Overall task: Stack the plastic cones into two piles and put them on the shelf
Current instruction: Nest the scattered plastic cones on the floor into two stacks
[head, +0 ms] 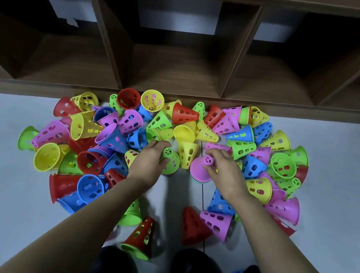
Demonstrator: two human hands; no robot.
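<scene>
At nine o'clock, left hand (150, 164) grips a green plastic cone (171, 158); at three, right hand (225, 167) pinches a pink plastic cone (199, 170)

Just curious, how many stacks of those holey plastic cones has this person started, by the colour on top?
Topped by a green perforated plastic cone, gripped by the left hand: 1
Topped by a pink perforated plastic cone, gripped by the right hand: 1
Total: 2

I see a pale grey floor (335, 212) with a thin dark seam (202, 193) running toward me. Ahead stands a dark brown wooden shelf (182, 73) of open cubbies, dim inside, with white wall (178, 13) showing through the backs.
</scene>
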